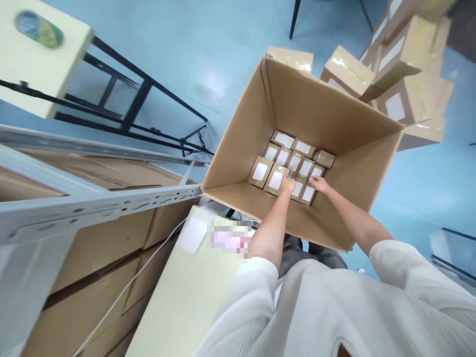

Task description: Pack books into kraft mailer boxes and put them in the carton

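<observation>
Glossy blue floor [193, 59]; cream table [37, 59] on black frame; taped cartons [405, 64] stacked right.

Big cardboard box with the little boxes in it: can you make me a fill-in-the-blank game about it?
The number of hands down in the big cardboard carton, left hand and right hand, is ____. The small boxes on its bottom carry ____ labels on top. The floor around the carton is ____.
Missing words: two, white, blue.
</observation>
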### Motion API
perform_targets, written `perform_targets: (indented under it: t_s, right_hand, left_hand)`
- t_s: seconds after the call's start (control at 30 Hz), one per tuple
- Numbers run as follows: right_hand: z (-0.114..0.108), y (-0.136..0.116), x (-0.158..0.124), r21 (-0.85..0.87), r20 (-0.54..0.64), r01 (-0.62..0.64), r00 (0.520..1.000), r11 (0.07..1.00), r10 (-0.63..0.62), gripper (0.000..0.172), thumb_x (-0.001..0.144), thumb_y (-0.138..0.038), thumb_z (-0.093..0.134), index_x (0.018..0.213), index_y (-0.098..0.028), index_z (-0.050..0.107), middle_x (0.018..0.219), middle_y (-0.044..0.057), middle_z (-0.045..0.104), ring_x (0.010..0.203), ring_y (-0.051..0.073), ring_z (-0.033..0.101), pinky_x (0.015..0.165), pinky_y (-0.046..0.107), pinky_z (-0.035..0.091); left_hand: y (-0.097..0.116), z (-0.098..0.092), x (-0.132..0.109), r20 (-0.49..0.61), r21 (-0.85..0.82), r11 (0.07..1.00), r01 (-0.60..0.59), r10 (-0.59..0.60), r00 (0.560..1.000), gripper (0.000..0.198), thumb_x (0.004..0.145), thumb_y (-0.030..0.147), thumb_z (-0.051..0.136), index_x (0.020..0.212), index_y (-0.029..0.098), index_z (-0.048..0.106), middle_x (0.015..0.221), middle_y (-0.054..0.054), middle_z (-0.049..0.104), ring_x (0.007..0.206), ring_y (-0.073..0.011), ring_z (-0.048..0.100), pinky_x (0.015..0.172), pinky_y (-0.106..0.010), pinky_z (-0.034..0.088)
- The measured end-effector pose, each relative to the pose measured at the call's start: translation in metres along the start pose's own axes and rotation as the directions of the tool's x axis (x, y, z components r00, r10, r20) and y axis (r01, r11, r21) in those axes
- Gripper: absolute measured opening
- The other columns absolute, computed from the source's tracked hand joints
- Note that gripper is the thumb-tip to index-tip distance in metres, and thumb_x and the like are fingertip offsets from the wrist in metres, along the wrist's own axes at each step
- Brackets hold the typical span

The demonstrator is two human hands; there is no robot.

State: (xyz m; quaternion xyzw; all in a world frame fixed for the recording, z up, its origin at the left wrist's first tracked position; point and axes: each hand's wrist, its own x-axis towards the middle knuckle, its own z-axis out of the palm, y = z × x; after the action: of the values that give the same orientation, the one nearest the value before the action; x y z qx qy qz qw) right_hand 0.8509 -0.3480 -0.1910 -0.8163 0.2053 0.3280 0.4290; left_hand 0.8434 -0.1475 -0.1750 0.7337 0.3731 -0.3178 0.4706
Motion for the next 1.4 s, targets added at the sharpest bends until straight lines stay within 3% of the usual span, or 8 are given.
perform_targets:
  t_s: [0.2,0.37,0.57,0.83,0.97,1.1,1.23,1.4]
  right_hand:
    - [-0.026,-0.01,-0.089,0.124,0.011,-0.113,0.994,0.986,0.112,0.024,0.097,-0.025,0.071,0.119,-0.02,0.077,0.102,0.009,0.081,0.095,0.023,0.079,0.081,0.035,0.067]
    - [-0.047,-0.008,-0.153,0.266,0.041,-0.088,0.996,0.96,0.08,0.013,0.097,-0.02,0.07,0.108,-0.021,0.077,0.113,0.009,0.082,0.094,0.019,0.079,0.077,0.026,0.062]
    - [-0.083,-0.017,-0.188,0.303,0.051,0.04,0.997,0.952,-0.058,0.009,0.089,-0.019,0.077,0.097,-0.022,0.076,0.1,0.007,0.081,0.088,0.019,0.077,0.073,0.027,0.06]
    - [-0.095,-0.027,-0.224,0.248,0.198,0.256,0.931,0.934,-0.307,0.017,0.082,-0.027,0.081,0.098,-0.022,0.074,0.089,0.005,0.078,0.081,0.017,0.073,0.066,0.025,0.056]
    - [-0.074,-0.039,-0.244,0.217,0.274,0.373,0.864,0.902,-0.423,0.023,0.079,-0.036,0.081,0.097,-0.023,0.073,0.089,0.005,0.078,0.08,0.018,0.073,0.067,0.027,0.056]
    - [-0.037,-0.055,-0.27,0.169,0.354,0.45,0.803,0.877,-0.48,0.025,0.078,-0.038,0.081,0.097,-0.024,0.073,0.093,0.006,0.08,0.083,0.02,0.075,0.072,0.03,0.059]
    - [0.012,-0.064,-0.307,0.132,0.461,0.535,0.712,0.835,-0.529,0.024,0.081,-0.037,0.079,0.101,-0.023,0.075,0.104,0.009,0.083,0.089,0.022,0.077,0.08,0.035,0.062]
    - [0.087,-0.057,-0.37,0.099,0.607,0.606,0.592,0.789,-0.531,0.028,0.079,-0.037,0.08,0.103,-0.023,0.076,0.107,0.009,0.084,0.092,0.023,0.079,0.08,0.034,0.06]
  left_hand:
    - [0.001,-0.013,-0.069,-0.007,-0.047,0.991,-0.126,0.126,0.992,0.052,0.091,0.022,0.074,0.143,0.022,0.069,0.139,-0.017,0.079,0.14,-0.0347,0.072,0.124,-0.053,0.051]
    - [-0.01,-0.031,-0.123,-0.018,-0.133,0.972,-0.196,0.196,0.981,0.036,0.094,0.024,0.074,0.13,0.018,0.073,0.117,-0.013,0.082,0.112,-0.0279,0.079,0.11,-0.044,0.059]
    - [-0.022,-0.041,-0.181,-0.205,-0.214,0.928,-0.304,0.261,0.943,0.026,0.096,0.022,0.073,0.122,0.018,0.074,0.106,-0.009,0.081,0.098,-0.0237,0.077,0.101,-0.039,0.06]
    - [-0.056,-0.015,-0.259,-0.351,-0.28,0.853,-0.441,0.337,0.874,0.021,0.096,0.016,0.069,0.117,0.019,0.074,0.116,-0.01,0.081,0.112,-0.0236,0.076,0.111,-0.04,0.056]
    - [-0.088,-0.017,-0.292,-0.443,-0.345,0.798,-0.495,0.327,0.835,0.023,0.097,0.015,0.068,0.119,0.019,0.074,0.119,-0.011,0.081,0.115,-0.0231,0.076,0.114,-0.04,0.055]
    - [-0.134,-0.032,-0.324,-0.556,-0.384,0.755,-0.531,0.27,0.786,0.02,0.098,0.016,0.067,0.116,0.021,0.075,0.122,-0.01,0.081,0.116,-0.0231,0.076,0.113,-0.042,0.057]
    - [-0.19,-0.049,-0.36,-0.638,-0.435,0.718,-0.543,0.18,0.749,0.018,0.097,0.018,0.069,0.114,0.02,0.076,0.124,-0.012,0.081,0.113,-0.024,0.077,0.111,-0.043,0.058]
    - [-0.276,-0.064,-0.411,-0.727,-0.476,0.684,-0.552,0.047,0.685,0.016,0.096,0.02,0.068,0.109,0.022,0.077,0.119,-0.01,0.082,0.116,-0.024,0.076,0.11,-0.042,0.059]
